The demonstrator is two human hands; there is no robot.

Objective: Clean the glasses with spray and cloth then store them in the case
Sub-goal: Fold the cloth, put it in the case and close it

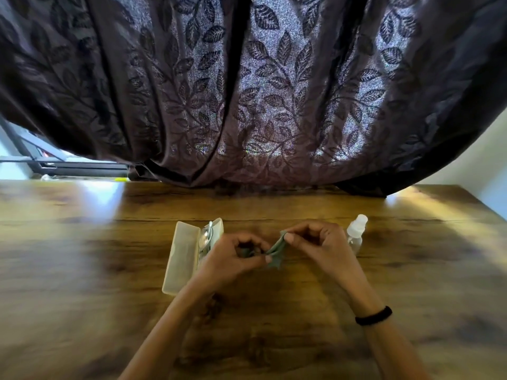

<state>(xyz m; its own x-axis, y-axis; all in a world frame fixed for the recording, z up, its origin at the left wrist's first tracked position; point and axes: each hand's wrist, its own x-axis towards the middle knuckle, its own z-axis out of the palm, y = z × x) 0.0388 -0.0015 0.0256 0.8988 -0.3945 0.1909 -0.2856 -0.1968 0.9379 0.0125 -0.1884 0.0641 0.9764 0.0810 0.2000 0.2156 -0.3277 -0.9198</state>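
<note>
Small grey-green cloth (275,249), crumpled and limp, pinched between left hand (235,258) and right hand (315,242), both closed on it above wooden table (274,311). Glasses (206,237) lying inside open cream case (184,256), left of hands. Clear spray bottle (355,232) upright just behind right hand.
</note>
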